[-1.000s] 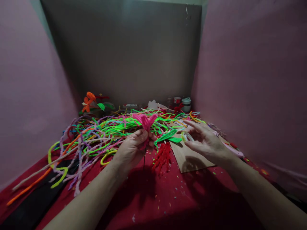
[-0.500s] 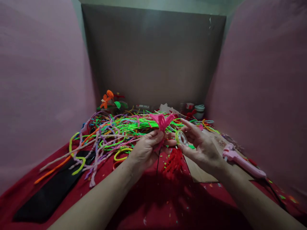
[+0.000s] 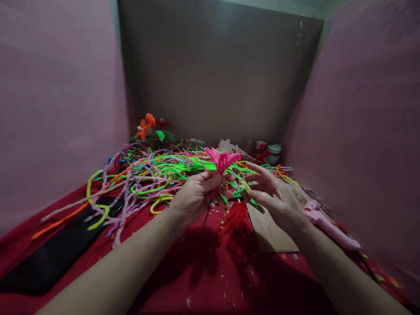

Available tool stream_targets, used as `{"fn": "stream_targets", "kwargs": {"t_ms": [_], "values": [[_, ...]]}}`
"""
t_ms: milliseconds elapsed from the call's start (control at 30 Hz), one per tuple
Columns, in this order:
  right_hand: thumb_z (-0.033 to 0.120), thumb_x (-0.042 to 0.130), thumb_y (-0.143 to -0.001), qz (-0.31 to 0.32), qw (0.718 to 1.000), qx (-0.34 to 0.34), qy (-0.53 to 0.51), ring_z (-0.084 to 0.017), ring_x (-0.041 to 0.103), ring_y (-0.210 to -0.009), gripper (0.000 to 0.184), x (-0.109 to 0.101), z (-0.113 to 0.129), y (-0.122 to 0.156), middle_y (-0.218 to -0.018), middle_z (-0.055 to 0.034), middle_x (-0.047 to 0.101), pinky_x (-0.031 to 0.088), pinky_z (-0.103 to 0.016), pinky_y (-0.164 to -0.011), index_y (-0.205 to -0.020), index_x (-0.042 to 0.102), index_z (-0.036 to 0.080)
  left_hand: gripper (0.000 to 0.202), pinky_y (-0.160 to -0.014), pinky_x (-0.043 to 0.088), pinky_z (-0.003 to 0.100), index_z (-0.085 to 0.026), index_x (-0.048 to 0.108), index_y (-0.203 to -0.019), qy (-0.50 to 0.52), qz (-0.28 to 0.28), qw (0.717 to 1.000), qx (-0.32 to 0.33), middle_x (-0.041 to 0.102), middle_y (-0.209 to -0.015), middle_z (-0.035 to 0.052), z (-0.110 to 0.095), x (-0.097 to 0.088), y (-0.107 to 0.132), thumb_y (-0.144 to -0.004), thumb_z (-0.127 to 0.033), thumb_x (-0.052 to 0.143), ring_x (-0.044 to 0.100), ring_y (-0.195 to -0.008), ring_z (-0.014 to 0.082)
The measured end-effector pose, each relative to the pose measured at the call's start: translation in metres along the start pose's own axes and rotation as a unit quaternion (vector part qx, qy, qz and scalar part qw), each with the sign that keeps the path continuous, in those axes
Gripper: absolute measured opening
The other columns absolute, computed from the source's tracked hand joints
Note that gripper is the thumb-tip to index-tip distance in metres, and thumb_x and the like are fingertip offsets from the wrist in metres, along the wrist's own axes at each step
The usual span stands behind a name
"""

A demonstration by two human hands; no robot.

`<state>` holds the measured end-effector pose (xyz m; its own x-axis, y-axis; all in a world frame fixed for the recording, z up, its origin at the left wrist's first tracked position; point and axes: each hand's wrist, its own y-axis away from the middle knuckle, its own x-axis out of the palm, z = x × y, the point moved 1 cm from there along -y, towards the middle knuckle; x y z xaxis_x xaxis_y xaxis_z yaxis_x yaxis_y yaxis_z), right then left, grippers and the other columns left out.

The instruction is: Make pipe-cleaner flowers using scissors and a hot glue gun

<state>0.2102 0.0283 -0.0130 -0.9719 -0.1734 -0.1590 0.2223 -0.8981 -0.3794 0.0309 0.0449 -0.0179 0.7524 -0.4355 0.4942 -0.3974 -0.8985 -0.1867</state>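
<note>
Right hand (image 3: 278, 199) drawn closer to pink pipe-cleaner flower (image 3: 222, 159), fingers pinching tape roll (image 3: 245, 187), left hand (image 3: 197, 194) closed round flower's stem just below

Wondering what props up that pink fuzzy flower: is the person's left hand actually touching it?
Touching. The head view shows the left hand pinching the pink flower just below its petals, with thumb and fingers closed on its base.

Left hand (image 3: 196, 195) and right hand (image 3: 277, 199) fingertip-close

Pink flower (image 3: 222, 159) in L hand (image 3: 196, 195) grip
</note>
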Motion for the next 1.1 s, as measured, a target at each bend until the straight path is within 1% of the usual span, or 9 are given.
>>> {"fn": "stream_targets", "kwargs": {"t_ms": [100,200,333,467,600,733,833,967,1100], "values": [[0.025,0.058,-0.075,0.000,0.999,-0.010,0.044,-0.017,0.058,-0.080,0.053,0.002,-0.002,0.001,-0.099,-0.0067,0.056,0.048,-0.033,-0.069,-0.126,0.043,0.022,0.015,-0.049,0.052,0.023,-0.011,0.064,-0.091,-0.006,0.010,1.000,-0.011,0.068,-0.097,0.0113,0.005,-0.001,-0.001,-0.078,-0.019,0.061,0.067,-0.068,0.0176],[0.027,0.057,-0.076,0.006,0.997,-0.011,0.071,-0.017,0.057,-0.079,0.054,0.002,-0.003,0.001,-0.099,-0.0069,0.056,0.047,-0.034,-0.069,-0.127,0.042,0.022,0.016,-0.065,0.055,0.027,-0.009,0.065,-0.089,-0.008,-0.001,1.000,-0.005,0.069,-0.092,0.0118,0.007,-0.002,-0.002,-0.077,-0.019,0.062,0.067,-0.081,0.0213],[0.026,0.056,-0.076,0.011,0.995,-0.014,0.096,-0.014,0.055,-0.074,0.052,0.001,-0.003,0.002,-0.099,-0.0060,0.056,0.046,-0.030,-0.064,-0.127,0.043,0.022,0.015,-0.082,0.051,0.031,-0.009,0.067,-0.083,-0.012,-0.010,1.000,0.016,0.071,-0.087,0.0102,0.008,-0.004,-0.004,-0.074,-0.021,0.066,0.067,-0.082,0.0196],[0.027,0.056,-0.073,0.007,0.995,0.021,0.100,-0.013,0.053,-0.065,0.051,-0.001,-0.003,0.002,-0.095,-0.0056,0.058,0.041,-0.026,-0.053,-0.123,0.049,0.021,0.014,-0.087,0.048,0.032,-0.012,0.068,-0.083,-0.050,-0.016,0.997,0.063,0.071,-0.089,0.0078,0.010,-0.001,-0.003,-0.074,-0.023,0.066,0.066,-0.085,0.0181],[0.022,0.051,-0.071,0.042,0.992,0.118,-0.019,-0.013,0.053,-0.057,0.027,-0.002,-0.009,-0.001,-0.070,-0.0012,0.060,0.041,-0.026,-0.053,-0.094,0.065,0.019,0.014,-0.087,0.047,0.032,-0.013,0.069,-0.084,-0.105,-0.023,0.991,0.084,0.071,-0.088,0.0071,0.011,0.003,0.000,-0.076,-0.023,0.064,0.065,-0.088,0.0192],[0.013,0.048,-0.063,0.068,0.977,0.160,-0.127,-0.012,0.052,-0.057,0.018,0.004,-0.013,-0.005,-0.065,-0.0015,0.059,0.040,-0.023,-0.051,-0.069,0.064,0.016,0.014,-0.084,0.048,0.029,-0.012,0.069,-0.083,-0.136,-0.029,0.986,0.087,0.071,-0.085,0.0071,0.012,0.005,0.002,-0.077,-0.023,0.063,0.066,-0.083,0.0168],[0.017,0.051,-0.068,0.033,0.981,0.157,-0.106,-0.009,0.046,-0.051,0.012,0.010,-0.011,-0.007,-0.061,-0.0001,0.056,0.032,-0.021,-0.043,-0.061,0.060,0.016,0.015,-0.083,0.048,0.029,-0.012,0.069,-0.082,-0.126,-0.033,0.988,0.086,0.071,-0.086,0.0075,0.015,0.004,0.001,-0.076,-0.024,0.064,0.065,-0.084,0.0169],[0.027,0.060,-0.069,-0.004,0.991,0.128,-0.020,-0.008,0.039,-0.046,0.015,0.015,-0.007,-0.008,-0.054,0.0031,0.052,0.027,-0.021,-0.043,-0.058,0.059,0.017,0.016,-0.082,0.050,0.030,-0.012,0.068,-0.083,-0.101,-0.038,0.991,0.073,0.071,-0.086,0.0073,0.017,0.002,0.000,-0.076,-0.026,0.064,0.066,-0.081,0.0170],[0.031,0.060,-0.072,-0.020,0.992,0.093,0.082,-0.008,0.037,-0.049,0.019,0.015,0.001,-0.004,-0.053,0.0030,0.051,0.027,-0.022,-0.046,-0.060,0.062,0.016,0.018,-0.062,0.055,0.029,-0.011,0.065,-0.082,-0.081,-0.064,0.994,0.039,0.069,-0.085,0.0076,0.015,0.003,0.000,-0.074,-0.027,0.066,0.066,-0.074,0.0188]]}}
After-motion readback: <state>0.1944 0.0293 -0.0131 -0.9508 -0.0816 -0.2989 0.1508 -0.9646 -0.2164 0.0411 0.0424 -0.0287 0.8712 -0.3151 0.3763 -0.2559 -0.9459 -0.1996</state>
